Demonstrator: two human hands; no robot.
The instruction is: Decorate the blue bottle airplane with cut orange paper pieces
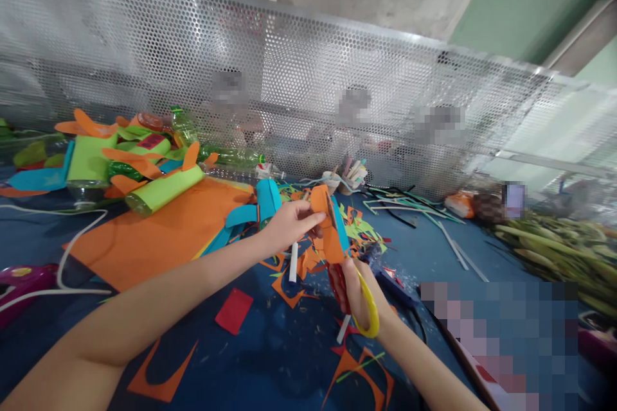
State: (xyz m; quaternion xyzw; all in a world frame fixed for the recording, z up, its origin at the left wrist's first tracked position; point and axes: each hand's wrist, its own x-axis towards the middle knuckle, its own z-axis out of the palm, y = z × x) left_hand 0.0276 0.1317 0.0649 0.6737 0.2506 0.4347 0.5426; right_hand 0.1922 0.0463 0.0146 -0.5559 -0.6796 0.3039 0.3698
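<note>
My left hand [299, 221] pinches a folded piece of orange paper [332, 241] between thumb and fingers. A strip of blue paper [341, 228] shows along its right side. Just below, my right hand [354, 289] is closed around scissors with a yellow handle loop [372, 311]; the blades are mostly hidden by the paper and hand. Something red [339, 286] shows at the fingers of that hand. Beside my left wrist stands a blue paper-wrapped piece [268, 199]. Orange and green paper scraps [289, 292] lie beneath both hands.
Green-wrapped bottles with orange paper fins [166, 189] sit at the left on orange sheets [159, 241]. A dark blue glue gun [393, 279] lies right of my hands. Pens in a cup [354, 174] stand by the perforated metal screen [308, 77]. A red square [234, 310] lies in front.
</note>
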